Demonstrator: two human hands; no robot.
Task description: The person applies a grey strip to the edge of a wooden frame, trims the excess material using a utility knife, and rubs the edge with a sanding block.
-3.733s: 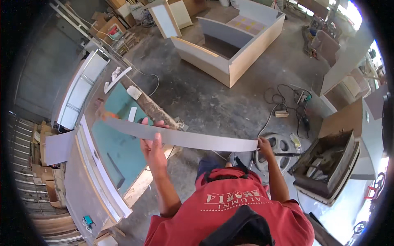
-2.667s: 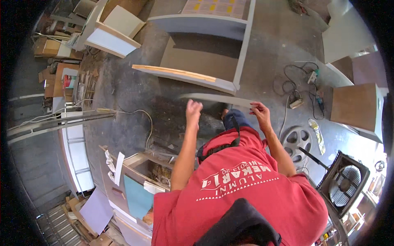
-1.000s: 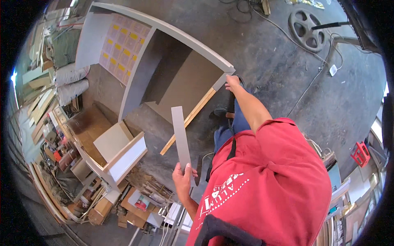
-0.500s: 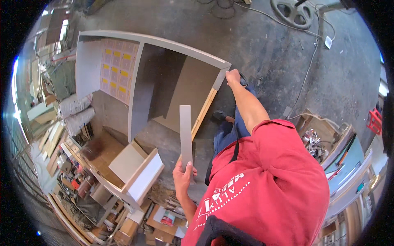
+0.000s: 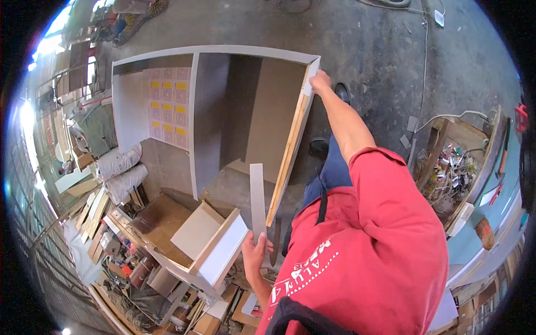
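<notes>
One cabinet lies open-face on the floor, two bays showing. My right hand is closed over the top corner of its side panel. My left hand pinches the lower end of one grey strip, held upright just beside that panel. One small box sits near the left hand.

Risk, as I judge it: the strip is held only at one end, so it may swing and knock the panel edge, or slip.
</notes>
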